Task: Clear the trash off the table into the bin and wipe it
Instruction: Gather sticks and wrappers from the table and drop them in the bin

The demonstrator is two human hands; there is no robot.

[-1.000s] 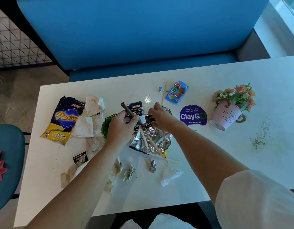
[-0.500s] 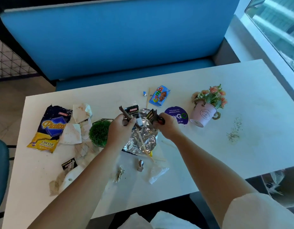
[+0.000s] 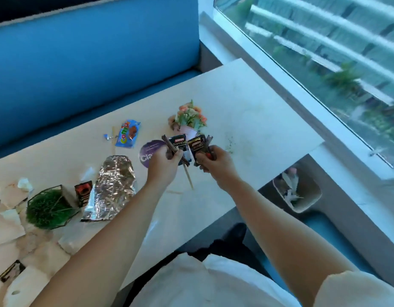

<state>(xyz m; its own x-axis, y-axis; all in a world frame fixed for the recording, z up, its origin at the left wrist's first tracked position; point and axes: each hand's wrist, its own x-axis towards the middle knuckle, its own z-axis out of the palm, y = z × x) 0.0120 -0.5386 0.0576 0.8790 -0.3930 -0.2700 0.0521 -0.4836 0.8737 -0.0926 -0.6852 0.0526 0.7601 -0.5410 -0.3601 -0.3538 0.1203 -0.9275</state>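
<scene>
Head camera: left hand (image 3: 167,166) grips a coffee sachet (image 3: 180,144) and a wooden stick (image 3: 188,176); right hand (image 3: 216,163) pinches a dark sachet (image 3: 197,146), both above the table's (image 3: 247,116) right end. The bin (image 3: 311,201) sits below that edge.

Both arms were bare and stretched forward from the bottom of the frame, forearms converging toward the centre. Left hand (image 3: 163,166) was up, back of hand to camera, fingers curled, and gripped a sachet bundle (image 3: 180,144) with sticks poking out. Right hand (image 3: 216,166) was just beside it at the same level, fingers curled, and pinched a dark sachet (image 3: 197,145). The hands were close but apart. Wrists were roughly straight. A white sleeve (image 3: 357,289) covered the right upper arm. Left elbow was out of view.
</scene>
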